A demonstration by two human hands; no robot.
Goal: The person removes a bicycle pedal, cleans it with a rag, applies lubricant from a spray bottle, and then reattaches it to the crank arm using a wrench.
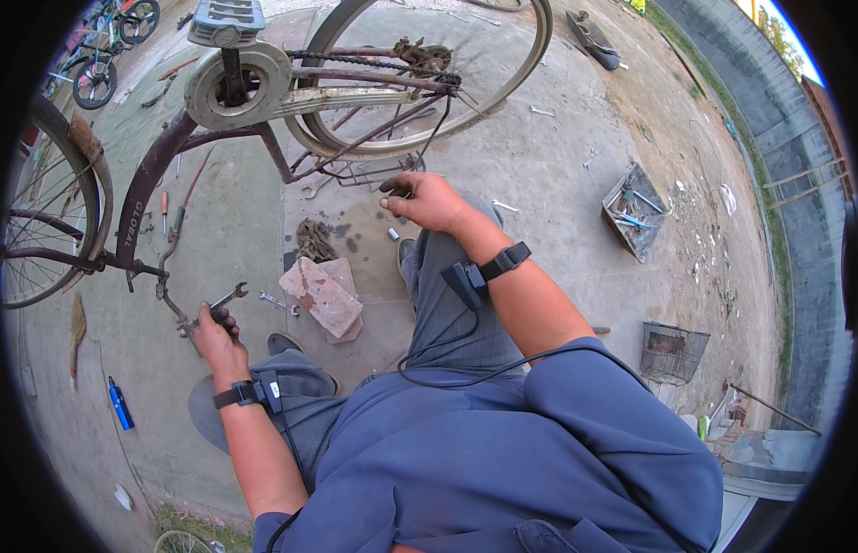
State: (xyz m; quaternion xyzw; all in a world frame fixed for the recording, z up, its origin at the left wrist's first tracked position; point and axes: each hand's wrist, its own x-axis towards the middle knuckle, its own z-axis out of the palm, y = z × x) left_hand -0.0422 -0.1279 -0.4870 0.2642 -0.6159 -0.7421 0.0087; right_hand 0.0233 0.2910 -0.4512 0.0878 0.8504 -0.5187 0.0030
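Note:
An upside-down bicycle with a dark maroon frame (157, 170) fills the upper left. Its rear wheel (311, 64), chain and crank with a grey pedal (228, 23) are uppermost. My left hand (220, 343) is closed around an open-ended wrench (230, 296), beside the handlebar (175, 309) at ground level. Over my right knee, my right hand (426, 202) has its blackened fingers curled near the rear carrier (378, 173). Whether something small sits between those fingertips cannot be made out. A small pale cylinder (393, 234) lies on the ground just below them.
Broken stone slabs (323, 297) and a dark rag (314, 241) lie before my feet. Beside the slabs is another wrench (275, 300). A metal tool tray (636, 212) and a wire basket (674, 352) stand to the right. A blue bottle (120, 403) lies at left.

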